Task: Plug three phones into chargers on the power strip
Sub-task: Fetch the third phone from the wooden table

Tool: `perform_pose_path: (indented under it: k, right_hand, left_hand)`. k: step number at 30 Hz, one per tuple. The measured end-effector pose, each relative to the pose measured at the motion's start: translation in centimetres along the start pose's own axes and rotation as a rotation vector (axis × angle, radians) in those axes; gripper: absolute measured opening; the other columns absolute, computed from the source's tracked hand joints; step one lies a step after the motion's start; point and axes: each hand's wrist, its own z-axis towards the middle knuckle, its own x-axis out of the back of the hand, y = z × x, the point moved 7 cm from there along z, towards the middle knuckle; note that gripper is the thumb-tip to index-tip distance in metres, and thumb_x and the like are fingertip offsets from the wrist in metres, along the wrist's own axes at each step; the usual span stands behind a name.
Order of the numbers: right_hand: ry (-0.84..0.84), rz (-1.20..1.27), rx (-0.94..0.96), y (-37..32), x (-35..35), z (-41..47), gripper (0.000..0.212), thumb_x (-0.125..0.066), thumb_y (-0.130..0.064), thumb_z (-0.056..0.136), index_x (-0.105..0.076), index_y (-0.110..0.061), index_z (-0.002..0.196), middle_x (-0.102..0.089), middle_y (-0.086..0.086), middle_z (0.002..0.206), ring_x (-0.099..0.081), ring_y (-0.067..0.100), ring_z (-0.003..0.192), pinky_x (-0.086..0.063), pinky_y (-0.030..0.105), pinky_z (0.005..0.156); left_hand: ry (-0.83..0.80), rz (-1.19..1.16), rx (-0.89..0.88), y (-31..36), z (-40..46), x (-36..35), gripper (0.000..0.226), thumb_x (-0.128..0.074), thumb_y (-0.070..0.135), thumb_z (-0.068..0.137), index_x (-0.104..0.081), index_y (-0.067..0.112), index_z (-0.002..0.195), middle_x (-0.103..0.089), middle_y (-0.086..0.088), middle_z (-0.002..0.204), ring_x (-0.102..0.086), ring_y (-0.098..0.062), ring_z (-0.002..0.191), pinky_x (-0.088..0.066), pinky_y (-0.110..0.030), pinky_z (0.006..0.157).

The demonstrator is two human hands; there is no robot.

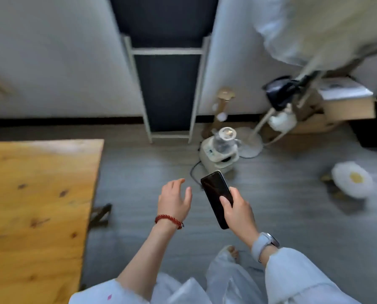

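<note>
A black phone (216,194) with a dark screen is held over the grey floor in my right hand (238,212), thumb across its lower half. A pale watch sits on that wrist. My left hand (174,200) hovers just left of the phone with fingers spread, holding nothing; a red bead bracelet circles its wrist. No power strip, charger or other phone shows in this blurred view.
A wooden table (36,205) fills the left side. On the floor ahead stand a cream blender appliance (219,152) with a black cord, a white-framed dark board (168,88), a fan base (250,142), cardboard boxes (345,106) and a white flower-shaped cushion (352,182).
</note>
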Motion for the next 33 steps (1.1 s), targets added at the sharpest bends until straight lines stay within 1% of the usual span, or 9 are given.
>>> perform_pose_path:
  k: [8,12,15,17,21,25,27,30,33]
  right_hand:
    - [0.414,0.14,-0.352,24.2,21.6,-1.1,0.027,-0.052,-0.021,0.09,-0.051,-0.007,0.114,-0.067,0.023,0.101,-0.06,0.041,0.091,-0.038,0.035,0.066]
    - [0.622,0.259,-0.573,33.7,28.6,-3.7,0.023,-0.053,-0.019,0.09,-0.053,-0.005,0.108,-0.067,0.022,0.097,-0.06,0.041,0.088,-0.039,0.035,0.067]
    - [0.695,0.356,-0.666,37.9,31.4,-4.9,0.017,-0.054,-0.018,0.089,-0.054,-0.005,0.1,-0.066,0.018,0.084,-0.058,0.038,0.078,-0.037,0.033,0.063]
    - [0.787,0.426,-0.716,41.7,34.2,-5.7,0.011,-0.055,-0.016,0.088,-0.054,-0.005,0.092,-0.059,0.011,0.072,-0.051,0.031,0.067,-0.036,0.031,0.06]
    - [0.931,0.481,-0.797,49.1,41.3,-5.1,0.012,-0.056,-0.012,0.087,-0.049,-0.009,0.079,-0.049,-0.003,0.061,-0.044,0.025,0.063,-0.037,0.034,0.06]
    - [1.004,0.521,-0.859,57.3,50.1,-3.0,0.014,-0.056,-0.015,0.088,-0.056,-0.003,0.096,-0.06,0.006,0.076,-0.056,0.029,0.073,-0.042,0.036,0.065]
    - [1.033,0.547,-0.877,61.1,54.7,-2.2,0.016,-0.056,-0.016,0.088,-0.056,-0.004,0.097,-0.059,0.003,0.077,-0.056,0.028,0.076,-0.041,0.034,0.066]
    - [1.137,0.616,-0.907,65.4,60.4,-3.0,0.008,-0.057,-0.014,0.087,-0.056,-0.006,0.084,-0.051,-0.006,0.065,-0.048,0.017,0.065,-0.032,0.025,0.057]
    - [1.25,0.674,-0.959,69.7,64.5,-5.8,0.033,-0.057,-0.012,0.086,-0.04,-0.024,0.062,-0.039,-0.01,0.056,-0.037,0.006,0.053,-0.03,0.018,0.051]
  left_hand:
    - [-0.39,0.24,-0.508,27.1,-2.7,-22.8,0.04,-0.046,0.035,0.09,-0.049,0.018,0.126,-0.053,-0.003,0.127,-0.045,-0.023,0.12,-0.036,-0.036,0.097]
    - [-0.557,0.337,-0.726,37.0,-5.6,-31.5,0.039,-0.046,0.035,0.09,-0.05,0.018,0.125,-0.055,-0.004,0.126,-0.048,-0.024,0.117,-0.038,-0.038,0.097]
    - [-0.63,0.404,-0.821,41.8,-6.2,-36.3,0.039,-0.046,0.034,0.09,-0.05,0.017,0.125,-0.054,-0.004,0.128,-0.049,-0.024,0.117,-0.037,-0.037,0.098]
    - [-0.698,0.471,-0.913,45.9,-6.9,-41.3,0.039,-0.045,0.034,0.091,-0.049,0.018,0.126,-0.053,-0.004,0.13,-0.047,-0.025,0.119,-0.036,-0.037,0.099]
    - [-0.806,0.577,-1.089,54.8,-8.0,-51.0,0.04,-0.043,0.035,0.091,-0.046,0.02,0.128,-0.05,-0.003,0.134,-0.044,-0.024,0.123,-0.031,-0.037,0.103]
    - [-0.861,0.599,-1.174,65.7,-8.9,-60.6,0.041,-0.043,0.032,0.091,-0.044,0.019,0.13,-0.047,-0.004,0.137,-0.042,-0.024,0.126,-0.03,-0.036,0.104]
    - [-0.863,0.581,-1.23,71.9,-9.8,-65.2,0.041,-0.044,0.029,0.09,-0.046,0.017,0.129,-0.049,-0.005,0.135,-0.043,-0.025,0.124,-0.032,-0.036,0.103]
    - [-0.889,0.529,-1.295,79.5,-12.9,-70.5,0.04,-0.046,0.028,0.089,-0.047,0.016,0.128,-0.051,-0.008,0.133,-0.046,-0.028,0.121,-0.036,-0.039,0.1]
    - [-0.979,0.526,-1.383,84.9,-18.3,-76.0,0.04,-0.045,0.027,0.09,-0.047,0.017,0.129,-0.049,-0.006,0.135,-0.044,-0.027,0.122,-0.035,-0.038,0.101]
